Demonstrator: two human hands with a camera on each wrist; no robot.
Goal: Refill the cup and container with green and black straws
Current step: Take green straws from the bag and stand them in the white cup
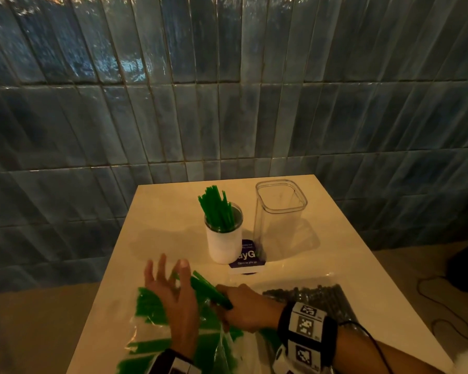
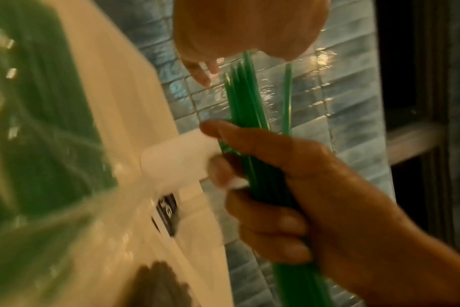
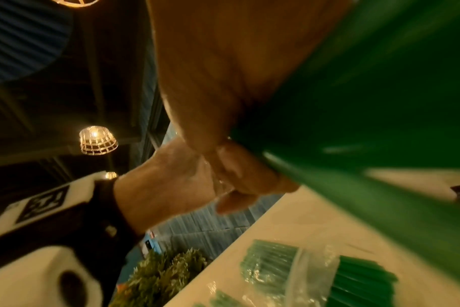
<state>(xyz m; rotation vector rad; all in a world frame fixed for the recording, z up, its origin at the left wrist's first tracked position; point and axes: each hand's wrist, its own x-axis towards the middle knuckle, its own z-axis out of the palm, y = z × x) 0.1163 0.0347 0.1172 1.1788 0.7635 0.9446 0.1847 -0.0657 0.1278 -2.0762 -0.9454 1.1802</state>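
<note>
Cream table [image 1: 157,211]: white cup [image 1: 223,245], clear container [image 1: 278,220], purple card [image 1: 247,261], straw bags [image 1: 146,344] (green, black).

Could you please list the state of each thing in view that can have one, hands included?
White cup: upright, partly filled with green straws.
Clear container: upright, open, empty.
Bag of green straws: lying on the table, open.
Bag of black straws: lying on the table.
Right hand: gripping a bundle of green straws.
Left hand: open, fingers spread.
</note>
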